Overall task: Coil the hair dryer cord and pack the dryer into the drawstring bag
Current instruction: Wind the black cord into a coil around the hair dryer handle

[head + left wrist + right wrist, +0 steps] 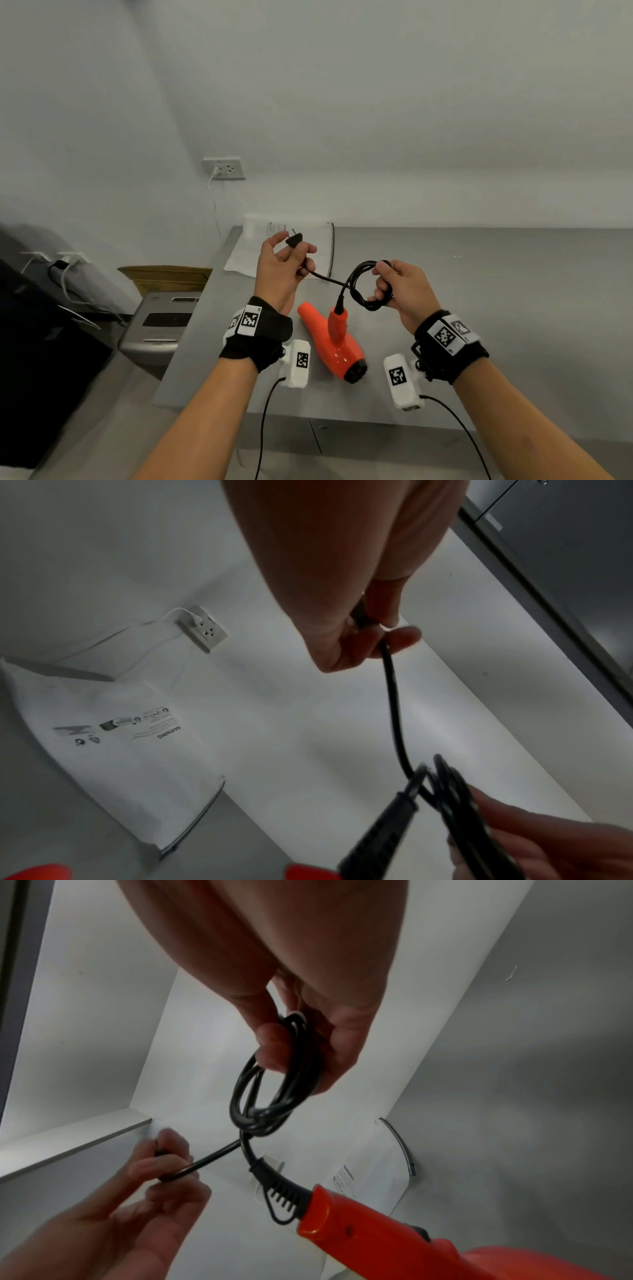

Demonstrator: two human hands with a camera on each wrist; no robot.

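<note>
Our left hand (281, 270) pinches the black cord (325, 277) near its plug end (294, 239), raised above the grey table (479, 274). Orange dryer (337, 342) lies on the table between our wrists. Our right hand (400, 291) grips the coiled loops (366, 284). White bag (274, 246) lies flat behind the left hand.

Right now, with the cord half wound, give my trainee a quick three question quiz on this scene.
1. True or false: the dryer is already inside the bag.
2. Which hand holds the coil? A) left hand B) right hand C) neither
3. Fill in: the left hand holds the cord's ____ end.

Key
1. False. The dryer lies on the table, in front of the flat white bag.
2. B
3. plug
</note>
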